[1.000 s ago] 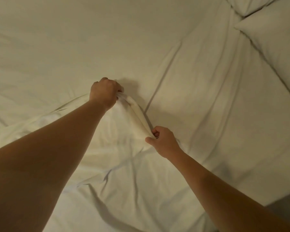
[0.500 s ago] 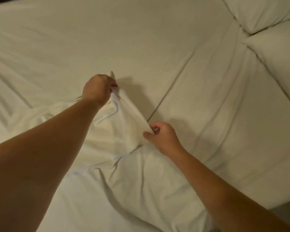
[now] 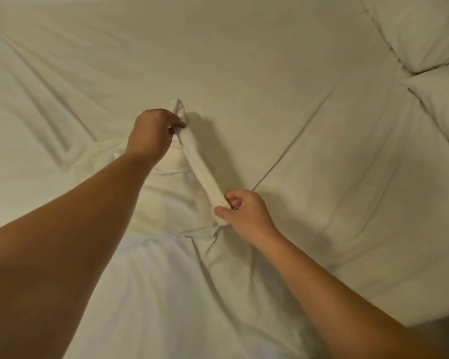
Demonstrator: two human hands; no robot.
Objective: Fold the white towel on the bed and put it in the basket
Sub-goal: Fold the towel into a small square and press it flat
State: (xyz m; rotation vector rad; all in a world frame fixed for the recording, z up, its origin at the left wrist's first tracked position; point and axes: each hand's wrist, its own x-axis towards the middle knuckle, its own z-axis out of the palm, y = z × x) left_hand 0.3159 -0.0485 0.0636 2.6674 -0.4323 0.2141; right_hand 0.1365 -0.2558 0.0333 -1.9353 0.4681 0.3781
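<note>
The white towel [image 3: 166,198] lies bunched on the white bed [image 3: 244,60], its upper edge lifted and stretched taut between my two hands. My left hand [image 3: 151,134] pinches the far end of that edge, with a small tip of cloth poking up past the fingers. My right hand [image 3: 244,211] pinches the near end of the same edge, thumb on top. The rest of the towel hangs and rests on the bed under my left forearm, partly hidden by it. No basket is in view.
Two white pillows [image 3: 425,29] lie at the upper right. A long crease in the bed cover [image 3: 290,146] runs diagonally right of my hands. The bed's edge shows at the lower right corner [image 3: 446,322].
Both hands have raised the towel's edge off the bed and pulled it tight into a narrow straight band between them. The view has shifted slightly.
</note>
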